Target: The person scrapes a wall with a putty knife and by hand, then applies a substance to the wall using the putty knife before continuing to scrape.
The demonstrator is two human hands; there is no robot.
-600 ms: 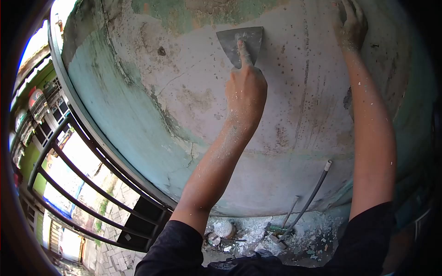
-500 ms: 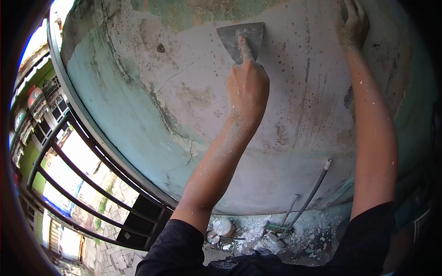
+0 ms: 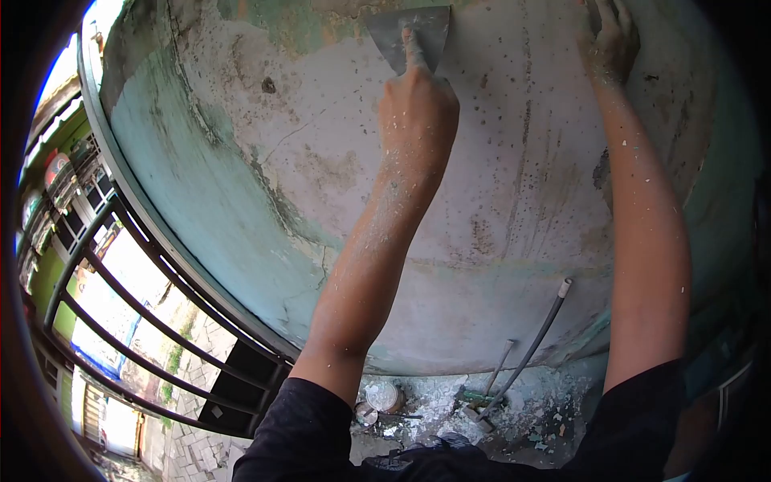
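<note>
My left hand (image 3: pixel 419 112) is closed round a scraper (image 3: pixel 431 30) with a wide grey metal blade. Its index finger lies stretched along the blade, and the handle is hidden under the hand. The blade is against the wall (image 3: pixel 474 169), near the border between a bare whitish patch and green paint at the top. Higher on the right, my right hand (image 3: pixel 614 50) rests on the wall with its fingers apart and nothing visible in it. The top edge of the view cuts off some fingertips. Pale flakes speckle both forearms.
Below, paint chips (image 3: pixel 554 402) litter the floor around a round tub (image 3: pixel 384 396). A long-handled tool (image 3: pixel 534 345) leans against the wall beside a shorter one (image 3: pixel 499 365). At left is a dark metal railing (image 3: pixel 152 305), with paving beyond.
The scraper and my left hand have moved upward and slightly left in view, the blade now nearer the green paint. My right hand stays on the wall; the view has shifted slightly.
</note>
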